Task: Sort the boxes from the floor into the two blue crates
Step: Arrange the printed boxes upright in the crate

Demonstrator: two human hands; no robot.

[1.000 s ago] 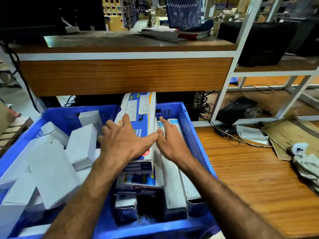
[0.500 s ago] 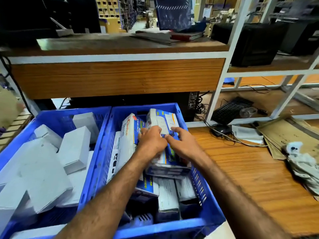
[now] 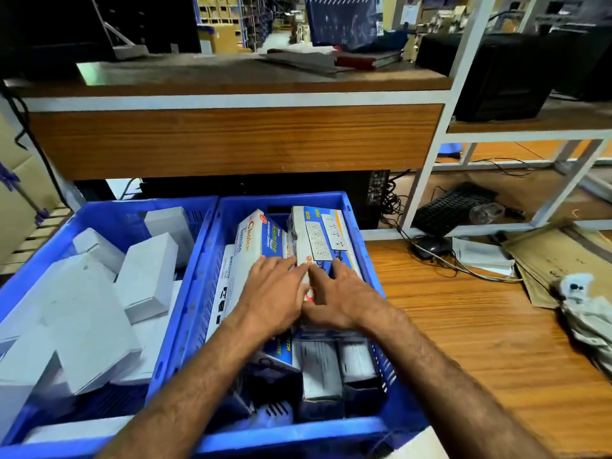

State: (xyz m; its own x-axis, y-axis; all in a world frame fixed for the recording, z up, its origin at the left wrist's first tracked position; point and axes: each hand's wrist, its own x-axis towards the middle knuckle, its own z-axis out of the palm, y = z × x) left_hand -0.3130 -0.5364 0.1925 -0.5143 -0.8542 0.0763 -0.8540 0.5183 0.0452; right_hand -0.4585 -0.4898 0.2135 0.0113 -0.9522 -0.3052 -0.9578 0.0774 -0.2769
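While both flat, straight-fingered hands, left hand and right hand, press the blue-and-white printed cardboard box into the right blue plastic crate, it may tip onto its leaning neighbour. Boxes beneath the hands are hidden; the crate's near corners are cut off.

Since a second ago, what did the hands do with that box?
Both hands, left hand and right hand, carried the printed extension-board box rightward and laid it in the right blue crate, fingers now flat on it. The plain white boxes in the left blue crate stayed put.
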